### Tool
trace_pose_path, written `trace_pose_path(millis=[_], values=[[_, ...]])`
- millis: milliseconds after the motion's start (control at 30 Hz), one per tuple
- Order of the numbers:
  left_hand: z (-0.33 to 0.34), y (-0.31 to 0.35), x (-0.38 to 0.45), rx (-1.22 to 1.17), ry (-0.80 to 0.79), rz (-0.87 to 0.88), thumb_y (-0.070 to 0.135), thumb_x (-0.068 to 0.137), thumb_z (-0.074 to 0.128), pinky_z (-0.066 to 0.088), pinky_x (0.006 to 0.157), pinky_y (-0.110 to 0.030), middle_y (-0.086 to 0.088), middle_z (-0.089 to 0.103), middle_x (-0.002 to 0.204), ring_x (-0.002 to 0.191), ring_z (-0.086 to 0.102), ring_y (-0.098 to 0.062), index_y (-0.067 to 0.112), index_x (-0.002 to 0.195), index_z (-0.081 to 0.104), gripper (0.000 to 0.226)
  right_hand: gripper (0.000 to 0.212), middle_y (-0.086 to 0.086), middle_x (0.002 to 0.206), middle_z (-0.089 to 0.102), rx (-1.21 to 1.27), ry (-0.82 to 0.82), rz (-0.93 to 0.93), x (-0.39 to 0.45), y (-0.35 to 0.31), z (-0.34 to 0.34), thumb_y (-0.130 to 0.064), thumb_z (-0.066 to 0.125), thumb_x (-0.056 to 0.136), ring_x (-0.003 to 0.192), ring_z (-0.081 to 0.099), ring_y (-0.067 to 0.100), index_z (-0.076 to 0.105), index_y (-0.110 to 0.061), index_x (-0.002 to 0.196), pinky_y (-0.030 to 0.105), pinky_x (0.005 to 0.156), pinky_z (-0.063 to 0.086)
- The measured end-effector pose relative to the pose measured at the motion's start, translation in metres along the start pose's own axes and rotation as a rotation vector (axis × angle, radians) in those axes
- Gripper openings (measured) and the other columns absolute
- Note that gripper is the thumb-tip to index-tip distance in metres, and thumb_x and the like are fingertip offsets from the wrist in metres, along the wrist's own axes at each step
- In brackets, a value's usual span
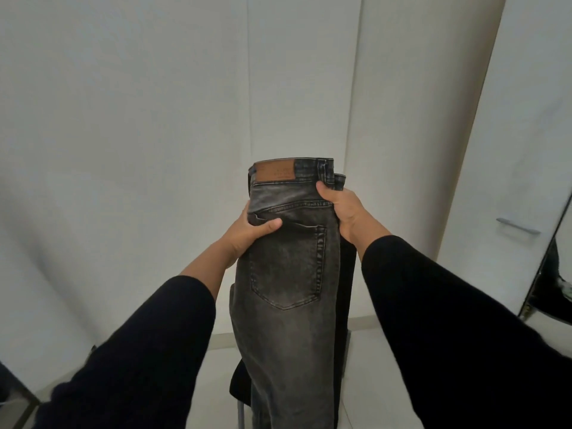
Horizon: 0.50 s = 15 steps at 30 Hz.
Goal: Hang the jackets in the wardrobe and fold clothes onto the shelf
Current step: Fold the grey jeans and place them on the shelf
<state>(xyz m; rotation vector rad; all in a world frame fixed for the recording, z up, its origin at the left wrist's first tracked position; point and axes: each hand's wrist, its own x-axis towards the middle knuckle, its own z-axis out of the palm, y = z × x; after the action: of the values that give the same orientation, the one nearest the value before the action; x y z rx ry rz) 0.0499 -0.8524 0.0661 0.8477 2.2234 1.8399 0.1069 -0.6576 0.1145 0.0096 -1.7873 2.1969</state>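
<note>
At frame centre, the left hand and right hand each grip the jeans near the waistband, fingers closed.

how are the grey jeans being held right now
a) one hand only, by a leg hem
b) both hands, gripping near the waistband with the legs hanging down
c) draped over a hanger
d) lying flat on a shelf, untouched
b: the left hand and right hand each clutch a side of the grey jeans just below the brown waistband patch, and the legs hang down in front of the white wardrobe doors.
</note>
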Motion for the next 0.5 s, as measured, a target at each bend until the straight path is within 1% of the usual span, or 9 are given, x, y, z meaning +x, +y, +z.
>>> trace_pose_path(millis=[100,133,167,233,267,333,367,433,500], values=[[-0.005,0.000,-0.005,-0.007,-0.092,-0.054,0.080,0.016,0.075,0.047,0.089,-0.027,0.011,0.062,0.108,0.098,0.060,-0.008,0.038,0.112,0.052,0.107,0.024,0.014,0.106,0.066,0.026,-0.016,0.003,-0.002,0.002,0.003,-0.020,0.060,0.091,0.094,0.064,0.027,0.062,-0.003,0.109,0.039,0.086,0.053],[-0.007,0.000,-0.007,-0.035,-0.123,-0.051,0.079,0.016,0.076,0.049,0.087,-0.025,0.011,0.063,0.107,0.096,0.062,-0.008,0.037,0.110,0.052,0.105,0.027,0.015,0.108,0.065,0.030,-0.022,0.009,-0.002,0.002,0.004,-0.020,0.059,0.092,0.096,0.063,0.028,0.061,-0.003,0.111,0.040,0.088,0.052],[-0.009,0.000,-0.009,-0.063,-0.156,-0.048,0.077,0.015,0.077,0.052,0.080,-0.021,0.010,0.064,0.107,0.095,0.064,-0.008,0.036,0.112,0.051,0.108,0.029,0.015,0.108,0.065,0.032,-0.026,0.018,-0.003,0.002,0.005,-0.021,0.059,0.092,0.097,0.063,0.029,0.060,-0.002,0.114,0.040,0.090,0.051],[-0.013,0.003,-0.011,-0.091,-0.217,-0.057,0.075,0.014,0.078,0.053,0.068,-0.015,0.009,0.061,0.111,0.096,0.063,-0.008,0.035,0.121,0.044,0.119,0.034,0.016,0.111,0.064,0.045,-0.041,0.038,-0.005,0.001,0.006,-0.022,0.057,0.092,0.100,0.062,0.029,0.058,-0.001,0.119,0.041,0.094,0.049],[-0.014,0.004,-0.012,-0.101,-0.242,-0.082,0.074,0.012,0.078,0.052,0.067,-0.016,0.009,0.059,0.112,0.098,0.061,-0.010,0.035,0.122,0.041,0.122,0.037,0.017,0.114,0.063,0.048,-0.045,0.047,-0.006,0.001,0.006,-0.023,0.057,0.093,0.103,0.061,0.030,0.056,0.000,0.122,0.043,0.096,0.048],[-0.013,0.006,-0.013,-0.121,-0.272,-0.137,0.071,0.010,0.080,0.050,0.070,-0.020,0.007,0.060,0.109,0.098,0.060,-0.012,0.035,0.114,0.047,0.115,0.044,0.020,0.123,0.059,0.052,-0.040,0.059,-0.006,0.002,0.005,-0.024,0.056,0.092,0.111,0.058,0.034,0.053,0.001,0.128,0.045,0.101,0.045],[-0.012,0.006,-0.011,-0.130,-0.263,-0.147,0.070,0.010,0.081,0.049,0.072,-0.022,0.007,0.063,0.107,0.097,0.061,-0.013,0.035,0.109,0.051,0.109,0.047,0.021,0.126,0.058,0.050,-0.035,0.059,-0.006,0.003,0.004,-0.025,0.057,0.092,0.114,0.057,0.035,0.051,0.002,0.130,0.046,0.102,0.044],[-0.010,0.003,-0.007,-0.147,-0.167,-0.143,0.068,0.017,0.084,0.050,0.081,-0.026,0.004,0.067,0.107,0.098,0.063,-0.014,0.031,0.105,0.059,0.099,0.048,0.021,0.126,0.059,0.042,-0.026,0.048,-0.005,0.004,0.005,-0.026,0.058,0.092,0.114,0.057,0.035,0.052,0.001,0.130,0.045,0.100,0.046],[-0.009,0.000,-0.001,-0.167,-0.018,-0.116,0.061,0.035,0.085,0.049,0.092,-0.034,-0.002,0.067,0.114,0.100,0.063,-0.016,0.024,0.111,0.064,0.087,0.041,0.018,0.119,0.063,0.018,0.027,0.019,-0.005,0.002,0.007,-0.026,0.060,0.091,0.103,0.063,0.030,0.057,-0.001,0.123,0.041,0.092,0.051]])
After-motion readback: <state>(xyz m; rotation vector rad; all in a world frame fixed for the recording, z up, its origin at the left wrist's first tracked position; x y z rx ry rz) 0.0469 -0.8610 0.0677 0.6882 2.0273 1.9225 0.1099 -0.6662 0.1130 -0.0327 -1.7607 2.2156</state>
